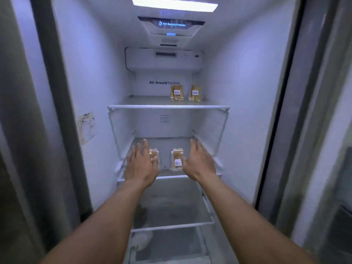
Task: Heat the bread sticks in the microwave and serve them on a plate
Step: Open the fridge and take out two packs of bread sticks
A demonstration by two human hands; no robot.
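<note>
Both bare arms reach into an open fridge (247, 92), lit from a lamp in its ceiling. The middle shelf (171, 177) serves as the landmark here. On it lie two clear packs of bread sticks, side by side and a little apart. The left pack (154, 152) is mostly hidden behind the left hand (142, 164), which is spread flat with fingers (145, 147) straight and open, palm down, over the near part of that pack; whether the palm touches the wrapping cannot be told. The right pack (177, 159), bearing a small white label, lies toward the centre of the middle shelf. The right hand (199, 161) is just beside it on its right, open, fingers extended toward the back of the fridge, with the thumb (183, 161) at the pack's right edge, touching it or nearly so. Neither hand is closed on anything.

One level above the middle shelf, on the upper shelf (168, 106), two more packs stand upright against the back wall, to the right of centre: one (177, 92) on the left and another (194, 93) just beside it, each with a white label. Below the middle shelf, a lower glass shelf (172, 226) and a drawer (167, 248) beneath it are visible between the forearms. A peeling sticker (86, 127) clings to the fridge's left wall, level with the space above the middle shelf.
</note>
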